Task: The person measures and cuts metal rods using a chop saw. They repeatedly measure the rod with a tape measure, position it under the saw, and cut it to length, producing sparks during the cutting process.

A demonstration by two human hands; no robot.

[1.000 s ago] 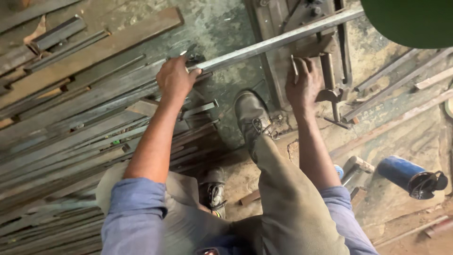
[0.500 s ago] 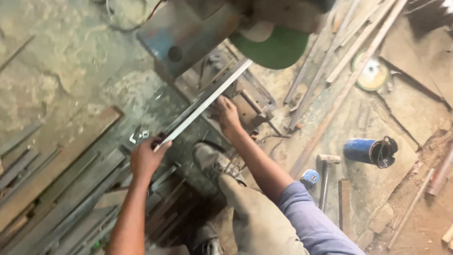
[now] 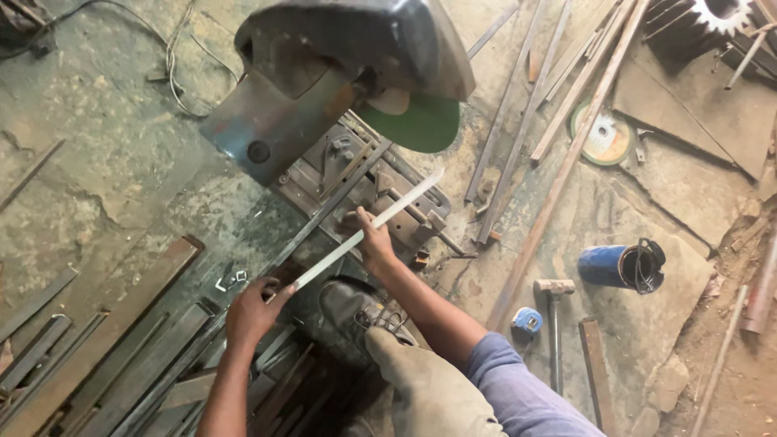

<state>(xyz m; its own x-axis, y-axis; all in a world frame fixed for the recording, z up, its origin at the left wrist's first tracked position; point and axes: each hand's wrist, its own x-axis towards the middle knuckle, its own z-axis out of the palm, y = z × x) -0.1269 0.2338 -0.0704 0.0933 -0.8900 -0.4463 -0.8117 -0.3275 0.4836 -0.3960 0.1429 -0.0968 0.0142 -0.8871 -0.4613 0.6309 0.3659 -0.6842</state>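
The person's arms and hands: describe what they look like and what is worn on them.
Both hands, left hand and right hand, are bare, with no gloves, rings or watch visible. The forearms are uncovered. A blue-grey sleeve is pushed up past the right elbow; the left arm's sleeve is out of frame.

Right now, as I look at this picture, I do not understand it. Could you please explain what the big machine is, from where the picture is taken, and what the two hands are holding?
The picture comes from a camera worn on the person's head, looking down at the workshop floor. The big machine is a cut-off saw, with a dark guard above a green cutting disc and a metal vise base below. The left hand grips the near end of a long, pale metal strip. The right hand holds the same strip near its middle, over the vise. The far end of the strip points toward the disc. The person's boot rests by the base. On the floor lie many steel bars, a hammer, a blue tape measure, a blue can and a spare disc.
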